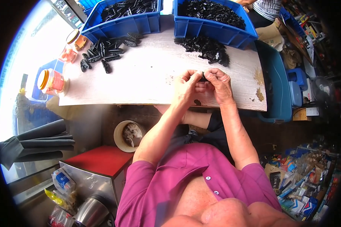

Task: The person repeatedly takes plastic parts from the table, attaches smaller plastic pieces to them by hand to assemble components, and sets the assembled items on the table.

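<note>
Above the front part of the white worktable point(140, 89), my left hand point(188, 84) and my right hand point(221, 85) meet with fingertips pinched together. A small black piece point(203, 78) shows between them, gripped from both sides; the fingers hide most of its shape. Just beyond my hands lies a loose pile of small black plastic parts point(210, 51). Farther left on the table is a heap of longer, oval black pieces point(102, 51) with pale markings.
Two blue bins point(121, 26) point(216, 33) of black parts stand at the back. Jars with orange lids point(53, 81) point(76, 39) line the left edge. A teal tub point(278, 87) adjoins the right edge. Below are a waste bucket point(119, 138) and a red-topped cabinet point(102, 159). Another person point(267, 8) is at back right.
</note>
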### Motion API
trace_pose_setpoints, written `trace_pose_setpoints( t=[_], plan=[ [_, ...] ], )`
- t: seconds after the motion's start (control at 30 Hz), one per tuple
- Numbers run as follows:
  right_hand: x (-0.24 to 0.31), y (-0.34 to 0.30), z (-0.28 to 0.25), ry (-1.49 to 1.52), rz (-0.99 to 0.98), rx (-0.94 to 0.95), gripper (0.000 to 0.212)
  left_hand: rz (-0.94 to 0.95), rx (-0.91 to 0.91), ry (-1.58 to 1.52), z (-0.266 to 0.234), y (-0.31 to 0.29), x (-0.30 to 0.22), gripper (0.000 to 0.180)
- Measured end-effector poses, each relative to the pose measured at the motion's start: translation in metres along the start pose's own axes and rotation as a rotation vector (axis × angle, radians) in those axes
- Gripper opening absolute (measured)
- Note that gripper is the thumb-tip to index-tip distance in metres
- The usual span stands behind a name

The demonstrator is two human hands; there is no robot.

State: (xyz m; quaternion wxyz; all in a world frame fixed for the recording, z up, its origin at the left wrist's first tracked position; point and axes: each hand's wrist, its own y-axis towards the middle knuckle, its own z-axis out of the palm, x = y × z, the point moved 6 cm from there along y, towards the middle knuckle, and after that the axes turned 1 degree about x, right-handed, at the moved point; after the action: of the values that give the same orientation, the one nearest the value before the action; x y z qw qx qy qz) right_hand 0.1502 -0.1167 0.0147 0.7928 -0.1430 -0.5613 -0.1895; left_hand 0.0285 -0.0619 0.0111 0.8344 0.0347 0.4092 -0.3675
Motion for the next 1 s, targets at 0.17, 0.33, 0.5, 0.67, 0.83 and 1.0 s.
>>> trace_pose_setpoints(
  t=[0.17, 0.33, 0.5, 0.67, 0.83, 1.0],
  plan=[
    [0.014, 0.000, 0.007, -0.099, -0.006, -0.011, 0.017, 0.063, -0.107, 0.036, -0.009, 0.001, 0.001, 0.015],
    [0.005, 0.000, 0.009, -0.321, 0.108, 0.102, 0.033, 0.052, -0.054, -0.073, -0.010, -0.002, 0.005, 0.012],
    [0.001, -0.006, 0.010, -0.245, 0.055, 0.006, 0.030, 0.010, -0.035, -0.002, -0.007, -0.005, 0.001, 0.012],
    [0.004, -0.004, -0.006, -0.190, 0.007, -0.036, 0.026, 0.165, 0.034, 0.342, 0.002, 0.007, -0.015, 0.022],
    [0.015, -0.010, -0.033, 0.119, 0.064, -0.318, 0.034, 0.960, -0.353, 1.417, -0.001, 0.050, -0.069, 0.018],
    [0.057, -0.008, -0.131, 0.211, -0.027, -0.680, 0.032, 0.868, -0.230, 1.792, 0.005, 0.089, -0.058, 0.014]
  ],
)
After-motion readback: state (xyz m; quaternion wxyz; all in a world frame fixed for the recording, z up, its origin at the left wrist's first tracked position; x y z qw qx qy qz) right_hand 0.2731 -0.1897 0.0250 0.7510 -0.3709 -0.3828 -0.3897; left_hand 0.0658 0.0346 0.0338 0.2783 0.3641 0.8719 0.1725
